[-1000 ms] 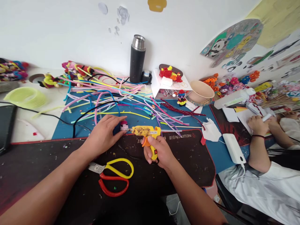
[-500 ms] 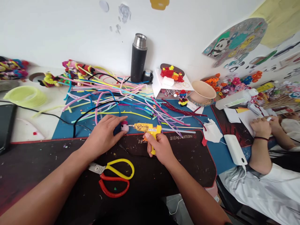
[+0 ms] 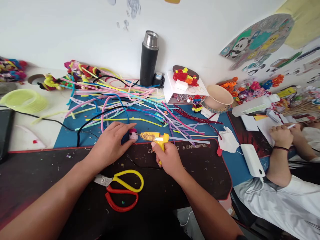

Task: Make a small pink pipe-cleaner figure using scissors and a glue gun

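Leftward, slightly, the yellow glue gun (image 3: 155,137) has shifted over the last half second, its nozzle (image 3: 141,135) now nearer the small pink-and-white piece (image 3: 133,134); the left hand (image 3: 112,140) has barely changed place. Taking the gun as the clock's centre, that piece sits at nine o'clock, pinched between the thumb and forefinger of the left hand, whose other fingers arch loosely. Such a hold probably stops so light a piece from sliding away from the nozzle. Closed round the gun's handle, the right hand (image 3: 170,158) seems placed to aim it sideways. Whether the nozzle touches the piece is too small to tell.

Counted, one glue gun is in use, with one pale glue stick (image 3: 190,140) jutting out behind at three o'clock. One pair of scissors (image 3: 120,190) lies at seven o'clock on the dark mat (image 3: 180,190), its two handles spread, presumably within reach while both hands are busy. One flask (image 3: 149,61) stands at twelve, one white box (image 3: 170,83) at one, one upright doll (image 3: 197,104) and one bowl (image 3: 221,104) at two. Fuzzy stems (image 3: 117,90), too tangled to count, spread from ten to two, perhaps pushed back for working room.
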Action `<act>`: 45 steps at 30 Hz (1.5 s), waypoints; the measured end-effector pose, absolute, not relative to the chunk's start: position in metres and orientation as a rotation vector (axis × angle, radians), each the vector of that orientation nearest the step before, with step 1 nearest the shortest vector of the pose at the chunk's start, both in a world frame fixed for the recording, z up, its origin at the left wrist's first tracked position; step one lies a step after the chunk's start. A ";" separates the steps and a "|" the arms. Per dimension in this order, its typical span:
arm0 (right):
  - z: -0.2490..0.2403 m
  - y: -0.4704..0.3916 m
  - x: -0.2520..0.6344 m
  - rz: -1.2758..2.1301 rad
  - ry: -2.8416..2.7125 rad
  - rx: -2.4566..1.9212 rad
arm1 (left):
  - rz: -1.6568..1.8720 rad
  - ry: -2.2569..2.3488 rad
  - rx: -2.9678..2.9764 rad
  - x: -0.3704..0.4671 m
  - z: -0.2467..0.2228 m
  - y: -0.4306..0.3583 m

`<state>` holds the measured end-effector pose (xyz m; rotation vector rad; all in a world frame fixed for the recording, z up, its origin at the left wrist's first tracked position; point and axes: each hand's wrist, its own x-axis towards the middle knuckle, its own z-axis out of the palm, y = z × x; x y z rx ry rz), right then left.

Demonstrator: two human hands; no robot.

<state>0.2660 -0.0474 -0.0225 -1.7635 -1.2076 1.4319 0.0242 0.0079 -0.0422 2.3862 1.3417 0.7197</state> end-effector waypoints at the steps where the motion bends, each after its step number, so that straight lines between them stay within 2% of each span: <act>1: -0.023 -0.047 0.266 1.421 -1.215 -1.771 | 0.713 1.345 2.385 0.024 -0.042 0.008; 45: -0.029 -0.048 0.265 1.294 -1.361 -1.819 | 0.661 1.368 2.336 0.025 -0.038 0.006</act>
